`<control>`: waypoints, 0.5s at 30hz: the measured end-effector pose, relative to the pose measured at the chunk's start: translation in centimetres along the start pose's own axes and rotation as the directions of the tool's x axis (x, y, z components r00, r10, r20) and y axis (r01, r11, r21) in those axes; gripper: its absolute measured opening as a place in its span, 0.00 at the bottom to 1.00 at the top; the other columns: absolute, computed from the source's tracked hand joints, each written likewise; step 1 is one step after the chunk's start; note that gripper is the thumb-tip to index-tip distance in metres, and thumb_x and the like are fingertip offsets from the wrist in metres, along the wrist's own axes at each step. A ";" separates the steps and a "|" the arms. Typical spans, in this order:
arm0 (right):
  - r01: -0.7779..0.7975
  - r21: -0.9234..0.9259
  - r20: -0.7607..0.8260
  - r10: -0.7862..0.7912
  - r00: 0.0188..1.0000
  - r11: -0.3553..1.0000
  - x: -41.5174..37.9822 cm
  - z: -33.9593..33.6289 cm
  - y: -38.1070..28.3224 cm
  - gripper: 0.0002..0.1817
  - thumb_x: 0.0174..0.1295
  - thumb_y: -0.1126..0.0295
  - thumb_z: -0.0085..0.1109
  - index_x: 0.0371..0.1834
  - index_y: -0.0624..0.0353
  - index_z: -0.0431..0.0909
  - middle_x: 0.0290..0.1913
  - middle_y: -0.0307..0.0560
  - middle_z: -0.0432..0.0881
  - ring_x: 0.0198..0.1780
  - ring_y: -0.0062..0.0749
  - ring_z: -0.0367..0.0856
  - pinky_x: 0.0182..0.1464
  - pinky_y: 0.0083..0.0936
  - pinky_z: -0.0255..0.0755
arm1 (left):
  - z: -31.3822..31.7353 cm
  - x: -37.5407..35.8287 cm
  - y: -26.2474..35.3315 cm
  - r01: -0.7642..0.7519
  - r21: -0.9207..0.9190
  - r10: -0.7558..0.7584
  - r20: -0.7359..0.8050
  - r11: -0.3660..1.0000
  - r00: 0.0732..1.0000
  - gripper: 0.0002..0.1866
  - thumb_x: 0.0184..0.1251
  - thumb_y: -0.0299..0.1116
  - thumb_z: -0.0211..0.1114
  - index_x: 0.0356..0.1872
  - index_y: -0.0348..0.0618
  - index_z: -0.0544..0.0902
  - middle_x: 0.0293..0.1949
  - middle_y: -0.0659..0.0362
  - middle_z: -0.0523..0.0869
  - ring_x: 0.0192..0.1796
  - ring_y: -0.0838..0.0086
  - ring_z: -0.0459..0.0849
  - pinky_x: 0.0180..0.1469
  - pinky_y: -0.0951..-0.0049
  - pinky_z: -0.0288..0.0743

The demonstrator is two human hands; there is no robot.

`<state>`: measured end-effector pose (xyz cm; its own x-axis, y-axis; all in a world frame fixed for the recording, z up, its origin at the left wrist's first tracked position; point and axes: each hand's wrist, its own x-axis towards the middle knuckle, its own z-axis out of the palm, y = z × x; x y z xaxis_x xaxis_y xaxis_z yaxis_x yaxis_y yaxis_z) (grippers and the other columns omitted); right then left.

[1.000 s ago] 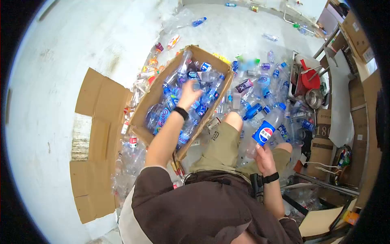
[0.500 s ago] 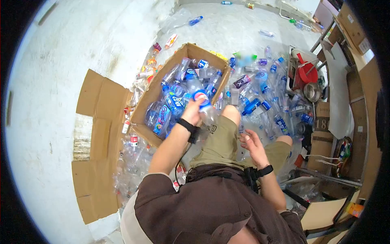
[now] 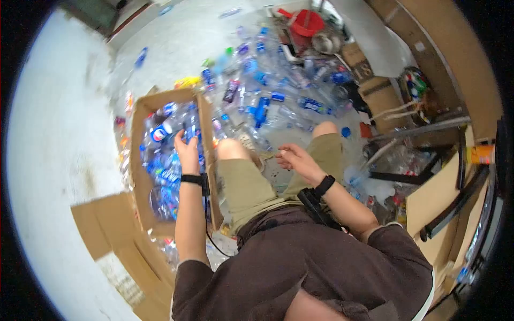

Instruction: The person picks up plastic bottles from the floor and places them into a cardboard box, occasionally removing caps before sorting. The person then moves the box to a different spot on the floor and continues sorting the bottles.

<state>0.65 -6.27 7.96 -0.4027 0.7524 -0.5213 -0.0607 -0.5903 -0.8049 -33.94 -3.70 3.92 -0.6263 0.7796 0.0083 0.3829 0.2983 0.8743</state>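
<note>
My left hand (image 3: 187,152) is over the right side of a cardboard box (image 3: 206,115), thumb and fingers apart, holding nothing. Just left of its fingertips, a clear plastic bottle (image 3: 159,132) with a blue, white and red label lies on the heap inside. Other empty bottles (image 3: 168,176), many with blue labels, fill the box below it. My right hand (image 3: 300,162) hangs in front of my knees, its fingers loosely bent and slightly blurred, with nothing visible in them. Beyond my knees, a blue-labelled bottle (image 3: 261,111) lies among loose bottles on the floor.
Loose bottles spread across the floor ahead. A red plastic scoop-like vessel (image 3: 307,23) and a metal pot (image 3: 326,41) stand at the back right. Flattened cardboard (image 3: 101,219) lies left by the white wall. Cardboard and a metal-framed rack (image 3: 423,127) line the right side.
My left hand has let go of the blue, white and red labelled bottle, which now lies in the box. My right hand's fingers have bent. The view has turned to the right.
</note>
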 end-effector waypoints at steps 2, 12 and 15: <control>-0.002 0.065 -0.071 0.007 0.997 0.998 1.1 -1.6 -0.7 0.19 0.68 0.61 0.49 0.56 0.62 0.66 0.46 0.47 0.76 0.48 0.28 0.76 0.49 0.25 0.72 | 3.5 -1.4 3.1 -0.075 -0.130 0.107 0.258 0.989 0.960 0.22 0.55 0.26 0.62 0.53 0.35 0.74 0.52 0.50 0.76 0.53 0.65 0.74 0.59 0.70 0.65; 0.234 0.539 -0.444 0.037 0.895 0.809 10.6 -19.6 -4.3 0.11 0.64 0.67 0.53 0.44 0.62 0.73 0.43 0.49 0.80 0.44 0.37 0.79 0.49 0.34 0.75 | 21.9 -2.9 8.0 -0.097 -0.134 0.164 0.854 0.986 0.493 0.18 0.56 0.31 0.63 0.49 0.37 0.77 0.45 0.51 0.83 0.48 0.64 0.80 0.51 0.68 0.73; 0.196 0.693 -0.462 0.220 0.859 0.694 14.2 -27.3 -3.6 0.09 0.63 0.67 0.55 0.38 0.61 0.73 0.39 0.50 0.80 0.41 0.39 0.80 0.47 0.36 0.76 | 25.9 -1.9 7.9 -0.174 -0.061 0.126 0.910 0.983 0.394 0.20 0.58 0.34 0.62 0.51 0.37 0.76 0.47 0.51 0.82 0.49 0.66 0.81 0.52 0.70 0.72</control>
<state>20.08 14.50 -4.23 0.0627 0.6520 -0.7556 -0.7539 -0.4651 -0.4640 -12.10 11.45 -1.74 0.4194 0.8464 -0.3283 0.4440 0.1242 0.8874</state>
